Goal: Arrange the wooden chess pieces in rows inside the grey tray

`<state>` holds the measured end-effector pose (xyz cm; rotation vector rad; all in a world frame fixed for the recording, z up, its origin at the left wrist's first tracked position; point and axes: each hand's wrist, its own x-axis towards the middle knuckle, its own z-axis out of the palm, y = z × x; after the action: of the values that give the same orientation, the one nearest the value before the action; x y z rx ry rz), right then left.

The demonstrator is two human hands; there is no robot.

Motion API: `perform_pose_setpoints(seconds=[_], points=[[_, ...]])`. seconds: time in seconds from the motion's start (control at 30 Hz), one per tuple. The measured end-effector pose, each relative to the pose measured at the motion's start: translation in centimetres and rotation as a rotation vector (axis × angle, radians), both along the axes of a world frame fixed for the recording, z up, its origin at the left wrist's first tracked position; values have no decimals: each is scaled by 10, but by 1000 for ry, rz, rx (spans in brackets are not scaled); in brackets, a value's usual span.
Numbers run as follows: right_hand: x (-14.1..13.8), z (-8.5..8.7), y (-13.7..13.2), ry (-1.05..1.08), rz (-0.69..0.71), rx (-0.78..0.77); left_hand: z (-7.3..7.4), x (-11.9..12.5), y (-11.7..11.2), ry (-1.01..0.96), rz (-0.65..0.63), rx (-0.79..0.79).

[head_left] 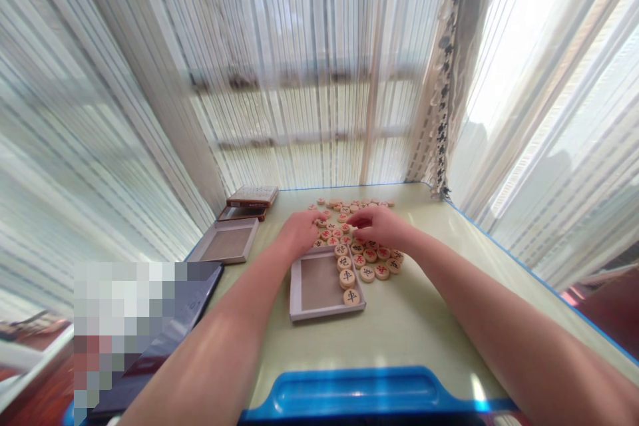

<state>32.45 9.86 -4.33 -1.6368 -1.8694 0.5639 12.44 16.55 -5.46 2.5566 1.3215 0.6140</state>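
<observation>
Round wooden Chinese chess pieces point(333, 241), marked in red or black, lie in a loose heap on the table. My left hand point(302, 229) reaches to the heap's left side, fingers stretched out over the pieces and partly hidden. Over the right side, my right hand point(382, 226) is curved with thumb and fingers apart; no held piece shows. Nearer me is a shallow white box tray point(295, 286). Along its right wall runs a column of black-marked pieces point(346, 277).
A second shallow box point(227, 241) stands at the left, with stacked books or boxes point(253, 196) behind it. A dark tablet-like screen point(200, 299) lies at the near left. Blue edging point(354, 393) borders the table, and curtains point(299, 80) hang behind it.
</observation>
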Motion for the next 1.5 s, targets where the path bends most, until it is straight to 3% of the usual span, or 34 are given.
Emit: perform_pose_setpoints(seconds=[0.13,0.3,0.57,0.77,1.13,1.5], points=[[5,3,1,-9,-47,21,2,1,-2,20,22,-15],[16,7,4,-184,-310,131,0,1,-3,29,-9,-10],[29,0,9,-446,-386,133,-1,4,2,30,-82,-71],[31,-8,14,-474,-318,27,-2,4,2,102,-169,-106],[23,-7,9,-545,-187,107,-4,5,1,88,-188,-71],[19,-10,12,-544,-228,100,-2,5,-1,93,-161,51]])
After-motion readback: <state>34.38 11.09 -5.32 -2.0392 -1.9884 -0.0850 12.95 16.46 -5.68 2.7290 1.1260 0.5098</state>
